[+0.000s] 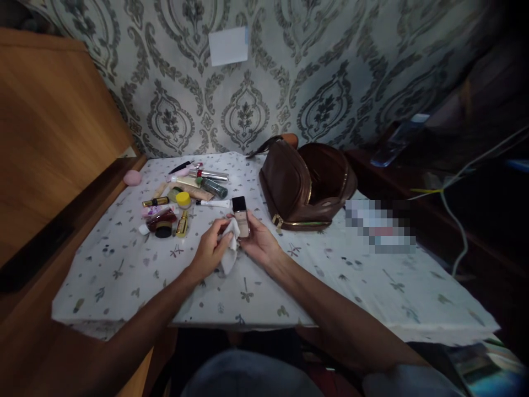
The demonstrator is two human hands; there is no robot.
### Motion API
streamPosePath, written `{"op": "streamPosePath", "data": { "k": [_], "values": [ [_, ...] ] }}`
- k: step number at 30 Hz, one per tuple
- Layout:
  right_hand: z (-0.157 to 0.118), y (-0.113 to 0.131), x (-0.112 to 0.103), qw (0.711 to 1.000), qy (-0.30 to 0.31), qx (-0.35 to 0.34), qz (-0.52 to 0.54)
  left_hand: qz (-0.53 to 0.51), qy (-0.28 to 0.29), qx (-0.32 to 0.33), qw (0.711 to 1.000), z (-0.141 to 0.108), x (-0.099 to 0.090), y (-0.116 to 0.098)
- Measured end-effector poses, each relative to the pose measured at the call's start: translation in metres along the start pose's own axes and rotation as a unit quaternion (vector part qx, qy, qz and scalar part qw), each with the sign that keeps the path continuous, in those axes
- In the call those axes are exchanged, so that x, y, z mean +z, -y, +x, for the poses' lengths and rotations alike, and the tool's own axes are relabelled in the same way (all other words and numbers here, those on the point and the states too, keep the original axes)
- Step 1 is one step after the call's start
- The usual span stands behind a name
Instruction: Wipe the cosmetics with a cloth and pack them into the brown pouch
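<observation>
the right hand (263, 242) grips a small clear bottle (243, 227) of beige stuff with a black cap (238, 204); the left hand (211, 248) pinches a crumpled white cloth (228, 255) beside it. the bottle's long side is nearly upright, tipped a bit left, cap pointing up and away. it is above the white, plant-print, cloth-covered surface (268, 303). a brown leather bag (285, 182) gapes on the right, before a grey patterned wall (243, 113).

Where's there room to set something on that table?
The tablecloth is bare front left, between the cosmetics and left forearm, and front right, between the brown bag and right forearm. It's crowded among the cosmetics and where the left hand holds a cloth, the right hand a bottle.
</observation>
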State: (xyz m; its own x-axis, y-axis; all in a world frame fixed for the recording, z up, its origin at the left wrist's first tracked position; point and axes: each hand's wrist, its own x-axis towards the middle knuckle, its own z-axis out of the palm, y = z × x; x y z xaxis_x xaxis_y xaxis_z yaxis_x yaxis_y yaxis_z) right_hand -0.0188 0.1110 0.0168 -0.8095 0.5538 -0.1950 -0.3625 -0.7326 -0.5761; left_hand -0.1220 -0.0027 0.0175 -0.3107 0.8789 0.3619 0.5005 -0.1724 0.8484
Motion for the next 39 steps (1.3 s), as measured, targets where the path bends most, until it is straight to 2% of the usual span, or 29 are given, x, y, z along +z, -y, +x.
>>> {"op": "streamPosePath", "data": {
  "k": [5,9,12,15,18,23,27,31,34,36,39],
  "values": [
    [0.0,-0.001,0.0,1.0,-0.023,-0.015,-0.006,-0.134,0.05,-0.076,0.987,0.001,0.007,0.0],
    [-0.001,-0.008,0.001,0.993,-0.021,-0.086,-0.076,-0.196,0.063,-0.123,0.971,0.002,0.012,0.002],
    [-0.004,-0.013,0.005,0.986,-0.015,-0.118,-0.119,-0.249,0.055,-0.18,0.95,0.001,0.013,0.001],
    [-0.008,-0.012,0.01,0.987,-0.001,-0.107,-0.12,-0.308,0.044,-0.229,0.922,0.002,0.012,-0.003],
    [-0.011,-0.004,0.014,0.985,0.016,-0.116,-0.126,-0.327,0.003,-0.231,0.916,0.005,0.01,-0.007],
    [-0.01,0.007,0.014,0.964,0.023,-0.19,-0.185,-0.32,-0.042,-0.274,0.906,0.01,0.006,0.001],
    [-0.006,0.004,0.008,0.957,0.014,-0.213,-0.195,-0.338,-0.084,-0.248,0.904,0.012,0.006,0.01],
    [-0.003,0.0,0.004,0.949,0.01,-0.233,-0.213,-0.375,-0.139,-0.217,0.89,0.012,0.004,0.013],
    [-0.003,0.0,0.003,0.938,0.006,-0.257,-0.234,-0.377,-0.146,-0.205,0.891,0.012,0.003,0.014],
    [-0.003,0.002,0.002,0.933,-0.003,-0.269,-0.238,-0.362,-0.126,-0.178,0.906,0.011,0.003,0.013],
    [-0.001,0.004,0.0,0.939,-0.017,-0.261,-0.223,-0.297,-0.088,-0.104,0.945,0.009,0.005,0.011]
  ]
}}
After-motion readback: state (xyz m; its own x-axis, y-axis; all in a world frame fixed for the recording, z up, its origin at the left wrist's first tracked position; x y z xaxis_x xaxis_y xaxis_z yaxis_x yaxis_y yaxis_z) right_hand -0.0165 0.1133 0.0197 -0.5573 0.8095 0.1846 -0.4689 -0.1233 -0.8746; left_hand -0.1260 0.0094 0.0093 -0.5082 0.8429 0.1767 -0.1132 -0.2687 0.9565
